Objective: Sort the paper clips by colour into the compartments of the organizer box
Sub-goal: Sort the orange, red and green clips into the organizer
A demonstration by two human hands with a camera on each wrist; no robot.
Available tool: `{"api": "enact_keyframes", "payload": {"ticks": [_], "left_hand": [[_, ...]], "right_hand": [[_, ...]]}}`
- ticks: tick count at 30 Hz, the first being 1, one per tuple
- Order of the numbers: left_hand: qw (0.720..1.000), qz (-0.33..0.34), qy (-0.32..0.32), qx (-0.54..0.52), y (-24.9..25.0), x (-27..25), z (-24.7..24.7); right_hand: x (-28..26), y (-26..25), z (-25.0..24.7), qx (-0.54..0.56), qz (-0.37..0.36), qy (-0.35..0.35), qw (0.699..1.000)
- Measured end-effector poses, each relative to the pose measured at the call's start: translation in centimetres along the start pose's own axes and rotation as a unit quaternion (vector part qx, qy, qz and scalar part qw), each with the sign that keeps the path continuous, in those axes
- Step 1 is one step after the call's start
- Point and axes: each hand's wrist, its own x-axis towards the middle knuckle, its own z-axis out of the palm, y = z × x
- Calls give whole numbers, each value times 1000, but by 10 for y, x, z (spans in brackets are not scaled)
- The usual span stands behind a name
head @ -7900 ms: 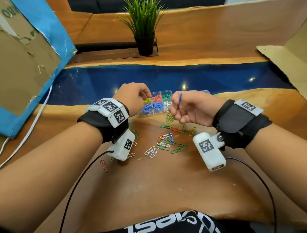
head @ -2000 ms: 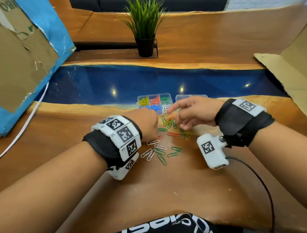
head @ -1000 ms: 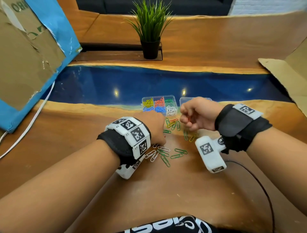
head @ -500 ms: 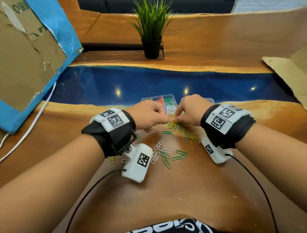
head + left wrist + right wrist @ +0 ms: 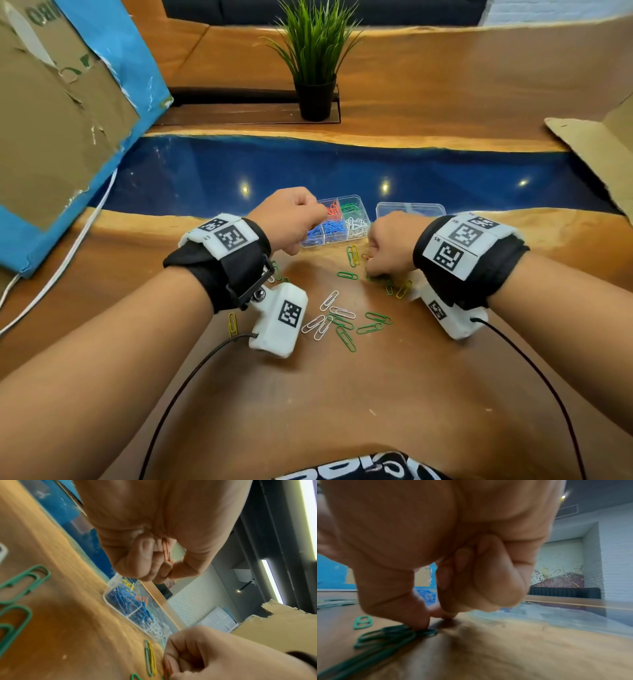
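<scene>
Over the organizer box (image 5: 337,222), your left hand (image 5: 289,219) now hangs with an orange-red clip (image 5: 166,550) pinched between thumb and fingers; half a second ago it was down at the loose pile in front of the box. That clip is on its way to the red compartment at the back of the box. Your right hand (image 5: 388,248) has dropped to the bench (image 5: 342,394) just in front of the box, its fingertips (image 5: 421,623) pressing and nipping a green clip (image 5: 388,635). Many green, white and yellow clips still lie in front of the box, so sorting is far from finished.
</scene>
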Motion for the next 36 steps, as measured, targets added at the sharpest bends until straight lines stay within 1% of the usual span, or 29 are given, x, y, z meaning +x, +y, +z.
{"api": "enact_keyframes", "payload": {"ticks": [2,4,6,7,8,9,10,12,13,14,15,17,21,25,26,29,32,35,36], "left_hand": [[1000,-12,-5,-17,-1,3,-1],[999,-30,-14,-40,-2,5,-3],[996,-50,-19,-76,-2,7,-5],[994,-56,-13,-98,-1,9,-6],[991,-62,-3,-120,0,11,-8],[987,-68,6,-144,2,13,-9],[983,-73,15,-167,5,14,-11],[975,-82,32,-202,11,17,-13],[973,-83,41,-212,15,18,-14],[971,-86,47,-217,19,20,-13],[970,-89,50,-219,23,21,-12],[970,-99,54,-213,30,26,-9],[970,-121,45,-206,41,33,-3],[969,-132,33,-206,43,36,2],[970,-131,23,-204,43,36,2],[972,-121,-1,-203,43,34,3],[973,-111,3,-204,42,31,3],[975,-107,18,-195,37,32,1],[975,-107,25,-191,35,32,0]], "right_hand": [[0,1,-1,-5,-5,-10,1000],[-1,4,-5,14,-13,-16,1000],[-2,8,-12,80,1,-24,996],[-1,10,-16,148,17,-35,988],[0,12,-20,239,33,-52,969],[1,13,-23,336,47,-66,938],[2,13,-26,425,56,-71,901],[7,11,-34,549,71,-59,831],[10,8,-39,582,79,-52,808],[14,6,-44,600,86,-46,794],[18,2,-48,606,93,-40,789],[25,-4,-55,610,103,-31,785],[34,-16,-65,617,126,-40,776],[34,-23,-68,622,123,-53,771],[35,-24,-68,618,121,-55,775],[35,-28,-68,587,122,-43,799],[33,-30,-67,556,121,-24,822],[34,-28,-62,546,89,10,833],[35,-27,-61,531,80,23,843]]}}
